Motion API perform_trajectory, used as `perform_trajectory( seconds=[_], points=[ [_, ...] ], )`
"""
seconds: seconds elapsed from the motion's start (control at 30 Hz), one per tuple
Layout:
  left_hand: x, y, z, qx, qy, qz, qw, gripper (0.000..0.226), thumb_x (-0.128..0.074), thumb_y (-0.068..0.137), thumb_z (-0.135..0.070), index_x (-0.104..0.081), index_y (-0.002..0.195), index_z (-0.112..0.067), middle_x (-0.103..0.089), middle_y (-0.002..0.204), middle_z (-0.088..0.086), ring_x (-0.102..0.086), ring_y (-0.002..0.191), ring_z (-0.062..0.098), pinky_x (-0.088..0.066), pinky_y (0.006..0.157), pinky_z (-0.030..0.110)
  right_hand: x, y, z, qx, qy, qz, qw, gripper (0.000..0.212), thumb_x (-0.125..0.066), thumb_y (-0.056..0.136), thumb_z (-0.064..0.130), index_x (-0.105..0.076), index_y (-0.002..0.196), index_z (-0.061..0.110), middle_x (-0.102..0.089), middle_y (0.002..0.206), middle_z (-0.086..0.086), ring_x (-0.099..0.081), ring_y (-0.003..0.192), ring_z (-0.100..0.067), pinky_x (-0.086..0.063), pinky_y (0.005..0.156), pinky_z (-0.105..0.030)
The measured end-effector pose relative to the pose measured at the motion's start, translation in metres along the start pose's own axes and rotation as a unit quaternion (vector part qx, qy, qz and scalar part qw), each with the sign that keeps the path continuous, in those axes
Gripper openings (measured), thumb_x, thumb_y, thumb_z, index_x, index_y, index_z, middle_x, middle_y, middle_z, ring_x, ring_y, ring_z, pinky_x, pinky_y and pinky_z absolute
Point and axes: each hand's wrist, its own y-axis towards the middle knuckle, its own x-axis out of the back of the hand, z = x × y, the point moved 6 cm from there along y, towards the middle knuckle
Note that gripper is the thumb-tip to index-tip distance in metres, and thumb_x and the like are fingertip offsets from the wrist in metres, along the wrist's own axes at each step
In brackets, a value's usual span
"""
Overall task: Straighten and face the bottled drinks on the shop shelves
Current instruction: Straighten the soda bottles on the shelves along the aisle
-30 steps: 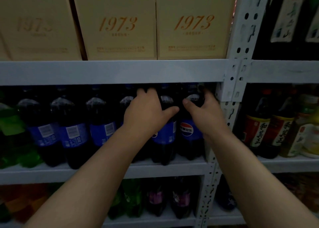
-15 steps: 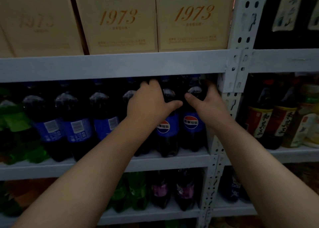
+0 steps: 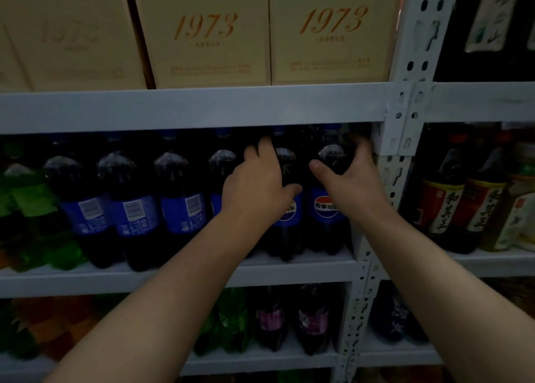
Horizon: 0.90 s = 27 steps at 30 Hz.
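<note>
Head view: a row of cola bottles (image 3: 133, 209) stands on the middle shelf (image 3: 289, 269), running from the green bottles (image 3: 26, 209) at the left to the post (image 3: 405, 64) at the right. The right hand (image 3: 350, 180) grasps the end bottle (image 3: 327, 209), just beside the post. Its thumb lies on the bottle's left shoulder and its blurred fingers curl round the right side. The left hand (image 3: 254, 185) grasps the next bottle (image 3: 289, 217), with its thumb across the front above the label and its fingers reaching up round the left shoulder. Both held bottles stand upright and show their round logo to the front. Three bottles further left show barcodes. Tan boxes (image 3: 208, 32) marked 1973 sit on the shelf above. Dark sauce bottles (image 3: 440, 209) stand right of the post. Bottles with purple labels (image 3: 270, 319) stand on the shelf below.
</note>
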Motion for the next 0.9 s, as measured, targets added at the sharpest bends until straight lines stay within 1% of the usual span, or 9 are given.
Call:
perform_trajectory(
  seconds=[0.13,0.27,0.37,0.43,0.53,0.6,0.7,0.77,0.9],
  points=[
    [0.0,-0.003,0.001,0.0,0.026,-0.029,0.999,0.091,-0.072,0.073,-0.055,-0.022,0.141,-0.019,-0.046,0.127,0.013,-0.059,0.099,0.035,-0.036,0.064,0.034,0.0,0.004,0.003,0.014,0.015,0.044,0.999,0.059,-0.071,0.081,0.034,-0.04,0.131,0.03,-0.05,0.101,0.031,-0.05,0.088,0.016,-0.037,0.073,-0.001],
    [-0.001,-0.004,0.002,-0.004,0.033,-0.039,0.999,0.091,-0.07,0.074,-0.055,-0.02,0.142,-0.021,-0.046,0.129,0.013,-0.059,0.099,0.035,-0.036,0.063,0.034,-0.003,0.006,-0.001,0.01,0.049,0.086,0.995,0.048,-0.067,0.084,0.036,-0.041,0.124,0.043,-0.055,0.104,0.03,-0.054,0.1,0.007,-0.047,0.09,-0.027],
    [-0.002,-0.005,0.001,-0.013,0.037,-0.04,0.998,0.094,-0.069,0.073,-0.058,-0.018,0.144,-0.023,-0.044,0.131,0.013,-0.06,0.098,0.036,-0.035,0.062,0.033,0.0,0.004,-0.004,0.0,0.058,0.088,0.994,0.057,-0.063,0.085,0.041,-0.033,0.133,0.045,-0.051,0.097,0.042,-0.051,0.097,0.016,-0.044,0.088,-0.023],
    [-0.004,-0.007,0.0,-0.018,0.052,-0.042,0.998,0.098,-0.068,0.073,-0.06,-0.012,0.146,-0.025,-0.042,0.134,0.014,-0.06,0.097,0.036,-0.035,0.06,0.033,0.002,0.001,-0.006,-0.002,0.051,0.079,0.996,0.064,-0.063,0.084,0.044,-0.028,0.138,0.043,-0.047,0.101,0.044,-0.05,0.1,0.014,-0.043,0.092,-0.024],
    [-0.01,-0.015,-0.001,-0.027,0.074,-0.039,0.996,0.107,-0.066,0.073,-0.064,0.0,0.148,-0.027,-0.033,0.145,0.014,-0.061,0.095,0.036,-0.034,0.058,0.032,0.002,-0.013,-0.012,-0.004,0.015,0.065,0.998,0.083,-0.067,0.08,0.046,-0.014,0.143,0.044,-0.041,0.119,0.032,-0.041,0.107,0.013,-0.035,0.09,-0.014],
    [-0.014,-0.024,-0.001,-0.035,0.094,-0.05,0.994,0.111,-0.066,0.073,-0.064,0.004,0.149,-0.025,-0.026,0.152,0.013,-0.064,0.086,0.033,-0.034,0.054,0.029,0.0,-0.033,-0.018,0.003,-0.018,0.052,0.998,0.093,-0.072,0.078,0.042,-0.007,0.145,0.042,-0.037,0.138,0.019,-0.033,0.115,0.012,-0.031,0.095,-0.015],
    [-0.018,-0.047,0.001,-0.054,0.086,-0.078,0.992,0.104,-0.069,0.075,-0.053,-0.005,0.151,-0.021,-0.023,0.155,0.012,-0.066,0.076,0.028,-0.035,0.047,0.025,-0.005,-0.073,-0.04,0.01,-0.058,0.045,0.997,0.088,-0.074,0.078,0.032,-0.018,0.145,0.032,-0.042,0.142,0.009,-0.042,0.124,-0.002,-0.039,0.102,-0.027],
    [-0.026,-0.069,0.007,-0.059,0.04,-0.084,0.994,0.093,-0.071,0.076,-0.042,-0.02,0.149,-0.019,-0.029,0.153,0.009,-0.066,0.082,0.023,-0.045,0.046,0.025,-0.007,-0.097,-0.057,-0.002,-0.096,0.05,0.994,0.083,-0.073,0.079,0.03,-0.022,0.145,0.027,-0.042,0.141,0.007,-0.041,0.127,-0.007,-0.039,0.105,-0.035],
    [-0.056,-0.112,0.023,-0.005,-0.047,-0.073,0.996,0.069,-0.077,0.074,-0.026,-0.047,0.135,-0.011,-0.052,0.135,0.007,-0.067,0.094,0.022,-0.055,0.065,0.031,-0.011,-0.111,-0.07,0.006,-0.133,0.03,0.991,0.083,-0.07,0.082,0.029,-0.02,0.148,0.021,-0.038,0.144,0.003,-0.035,0.131,-0.008,-0.035,0.107,-0.032]
  ],
)
